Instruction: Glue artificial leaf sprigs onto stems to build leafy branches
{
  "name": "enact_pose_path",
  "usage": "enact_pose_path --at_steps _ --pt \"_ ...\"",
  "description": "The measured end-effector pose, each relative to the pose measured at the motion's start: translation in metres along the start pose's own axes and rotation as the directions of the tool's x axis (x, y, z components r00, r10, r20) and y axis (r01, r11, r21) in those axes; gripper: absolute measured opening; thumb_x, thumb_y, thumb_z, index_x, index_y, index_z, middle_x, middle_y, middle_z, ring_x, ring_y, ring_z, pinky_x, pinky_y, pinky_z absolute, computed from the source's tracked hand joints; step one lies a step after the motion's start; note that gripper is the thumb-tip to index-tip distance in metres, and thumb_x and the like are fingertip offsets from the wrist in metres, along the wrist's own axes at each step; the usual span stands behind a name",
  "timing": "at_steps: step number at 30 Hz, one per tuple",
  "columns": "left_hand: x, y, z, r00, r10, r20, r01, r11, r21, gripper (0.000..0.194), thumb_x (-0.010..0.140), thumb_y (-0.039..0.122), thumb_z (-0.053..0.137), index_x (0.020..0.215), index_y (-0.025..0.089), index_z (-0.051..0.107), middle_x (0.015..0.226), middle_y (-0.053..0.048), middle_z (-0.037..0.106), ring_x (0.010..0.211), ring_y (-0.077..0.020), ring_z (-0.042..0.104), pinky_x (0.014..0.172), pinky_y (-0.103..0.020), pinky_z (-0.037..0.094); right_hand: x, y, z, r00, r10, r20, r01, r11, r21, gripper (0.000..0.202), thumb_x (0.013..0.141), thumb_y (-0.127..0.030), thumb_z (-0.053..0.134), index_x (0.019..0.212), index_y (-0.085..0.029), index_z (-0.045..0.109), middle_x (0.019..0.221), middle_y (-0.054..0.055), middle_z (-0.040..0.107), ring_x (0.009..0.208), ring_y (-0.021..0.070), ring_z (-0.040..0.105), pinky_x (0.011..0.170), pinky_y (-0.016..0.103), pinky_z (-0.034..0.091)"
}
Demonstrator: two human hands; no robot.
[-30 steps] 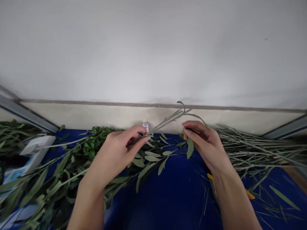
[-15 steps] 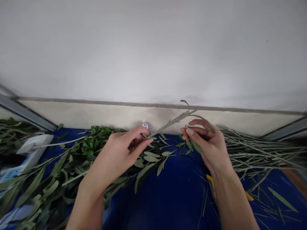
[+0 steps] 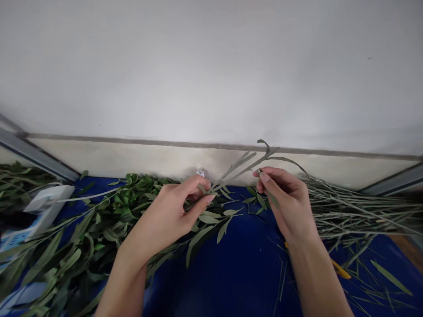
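Observation:
My left hand (image 3: 168, 215) is closed, pinching several thin grey-green stems (image 3: 236, 171) between thumb and fingers. These fan up to the right, and one ends in long curled leaves (image 3: 287, 159). To the right, my right hand (image 3: 291, 200) is pinched around a leaf (image 3: 272, 199), whose blade hangs below the thumb; a small dark tip shows at the fingertips. Under and behind my left hand lies a heap of leafy branches (image 3: 76, 246). A few loose leaves (image 3: 259, 200) rest just below my right fingertips.
A pile of bare stems (image 3: 360, 207) lies on the right of the blue table surface (image 3: 228, 273). A yellow-handled tool (image 3: 342, 269) is partly hidden by my right forearm. A white power strip (image 3: 49, 202) stands at left, with a pale wall (image 3: 211, 75) behind.
The stems in my left hand have spread apart and shifted slightly right. My right hand has turned a little and stays pinched on the leaf.

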State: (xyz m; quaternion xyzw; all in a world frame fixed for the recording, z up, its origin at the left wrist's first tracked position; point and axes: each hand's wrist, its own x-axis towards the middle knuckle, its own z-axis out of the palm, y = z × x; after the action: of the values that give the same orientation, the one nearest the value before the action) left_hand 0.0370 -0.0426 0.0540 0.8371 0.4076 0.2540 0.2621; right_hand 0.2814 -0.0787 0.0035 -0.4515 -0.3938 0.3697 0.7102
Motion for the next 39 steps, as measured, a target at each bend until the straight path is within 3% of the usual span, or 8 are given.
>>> enact_pose_path --at_steps 9,12,16,19,22,30,35,39 --pt "0.011 -0.009 0.015 0.997 0.078 -0.018 -0.080 0.993 -0.085 0.028 0.101 0.040 0.062 0.124 0.026 0.060 0.067 0.007 0.049 0.056 -0.0098 0.041 0.054 -0.021 0.038 0.001 0.006 0.000 1.000 -0.011 0.018 0.011 1.000 -0.017 0.009 0.083 -0.030 0.085 0.091 -0.027 0.083 0.082 0.004 0.077 0.068 0.0179 0.068 0.066 0.036 0.058" --pt "0.013 -0.004 0.025 0.988 0.103 -0.115 -0.108 0.993 -0.037 0.018 0.101 0.038 0.061 0.104 0.021 0.067 0.066 0.006 0.049 0.057 -0.0093 0.040 0.055 -0.023 0.036 0.001 0.005 -0.002 1.000 -0.022 -0.004 0.022 0.998 -0.058 0.010 0.081 -0.028 0.087 0.090 -0.027 0.085 0.083 0.004 0.077 0.069 0.0179 0.068 0.066 0.035 0.058" --pt "0.015 0.007 0.038 0.962 0.116 -0.247 -0.138 0.988 -0.076 0.027 0.097 0.028 0.064 0.074 0.018 0.056 0.062 0.005 0.043 0.056 -0.0080 0.037 0.053 -0.022 0.035 0.000 -0.001 -0.005 0.998 -0.052 0.021 0.054 0.992 -0.112 0.010 0.083 -0.027 0.085 0.092 -0.028 0.086 0.076 0.002 0.074 0.066 0.0170 0.066 0.062 0.033 0.055" --pt "0.015 0.013 0.045 0.956 0.055 -0.287 -0.109 0.978 -0.177 0.009 0.094 0.025 0.067 0.088 0.018 0.067 0.063 0.006 0.048 0.052 -0.0071 0.040 0.050 -0.020 0.037 -0.001 -0.005 -0.004 0.998 -0.064 0.027 0.067 0.991 -0.120 0.009 0.081 -0.027 0.086 0.090 -0.027 0.084 0.076 0.002 0.074 0.063 0.0165 0.065 0.058 0.032 0.055" --pt "0.014 0.014 0.046 0.962 0.000 -0.273 -0.073 0.963 -0.259 0.018 0.092 0.027 0.071 0.108 0.021 0.076 0.068 0.003 0.057 0.053 -0.0082 0.045 0.049 -0.021 0.041 -0.001 -0.007 -0.001 0.998 -0.058 0.035 0.061 0.993 -0.104 0.007 0.081 -0.028 0.086 0.088 -0.027 0.083 0.074 0.002 0.074 0.061 0.0164 0.065 0.057 0.032 0.055" --pt "0.014 0.016 0.041 0.956 0.023 -0.291 -0.107 0.955 -0.276 0.018 0.086 0.026 0.080 0.103 0.020 0.082 0.072 0.000 0.064 0.061 -0.0115 0.054 0.053 -0.024 0.044 0.000 -0.005 -0.003 0.985 -0.166 -0.050 0.165 0.986 -0.021 0.011 0.079 -0.023 0.087 0.087 -0.028 0.082 0.076 0.001 0.075 0.056 0.0156 0.065 0.053 0.034 0.056" --pt "0.013 0.019 0.040 0.961 0.003 -0.276 -0.096 0.941 -0.324 0.019 0.083 0.023 0.083 0.102 0.020 0.083 0.080 -0.002 0.071 0.064 -0.0112 0.059 0.055 -0.022 0.049 -0.003 -0.014 -0.004 0.972 -0.229 -0.052 0.226 0.972 -0.059 0.014 0.080 -0.020 0.086 0.084 -0.027 0.075 0.086 0.004 0.077 0.086 0.0240 0.076 0.057 0.033 0.059" --pt "0.013 0.019 0.041 0.966 0.001 -0.257 -0.097 0.929 -0.357 0.024 0.081 0.020 0.084 0.105 0.022 0.083 0.082 -0.002 0.072 0.067 -0.0109 0.062 0.057 -0.021 0.052 -0.005 -0.020 -0.005 0.969 -0.245 -0.025 0.242 0.967 -0.081 0.015 0.083 -0.016 0.084 0.085 -0.028 0.074 0.088 0.003 0.078 0.086 0.0223 0.076 0.060 0.034 0.059"
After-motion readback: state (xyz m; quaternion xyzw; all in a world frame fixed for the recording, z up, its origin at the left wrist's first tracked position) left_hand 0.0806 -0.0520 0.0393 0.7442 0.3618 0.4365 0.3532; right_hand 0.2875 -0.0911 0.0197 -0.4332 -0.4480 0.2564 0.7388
